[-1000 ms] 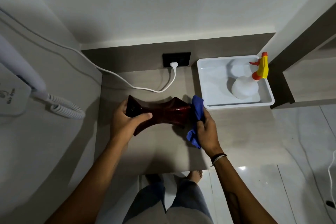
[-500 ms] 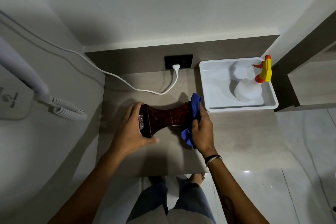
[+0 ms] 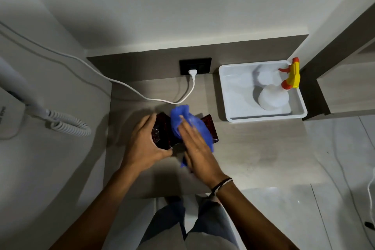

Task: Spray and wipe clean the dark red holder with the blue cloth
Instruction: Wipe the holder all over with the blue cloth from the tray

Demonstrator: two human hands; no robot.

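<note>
The dark red holder (image 3: 162,135) lies on the wooden counter (image 3: 253,148), near its middle. My left hand (image 3: 145,144) grips the holder's left end. My right hand (image 3: 197,148) lies flat on the blue cloth (image 3: 188,122) and presses it onto the holder's top and right side. The cloth hides most of the holder's middle; a dark red corner (image 3: 210,122) shows to the right of it. The white spray bottle (image 3: 273,98) with its yellow and orange trigger (image 3: 292,75) stands in the white tray (image 3: 227,95) at the back right.
A white cable (image 3: 142,95) runs from the wall socket (image 3: 194,66) across the back of the counter to the left wall. A wall-mounted hair dryer with a coiled cord (image 3: 67,124) hangs at the left. My legs and the tiled floor (image 3: 304,219) are below the counter's front edge.
The right hand with the cloth has moved from the holder's right end onto its top, toward the left. The left hand has turned the holder and kept its grip.
</note>
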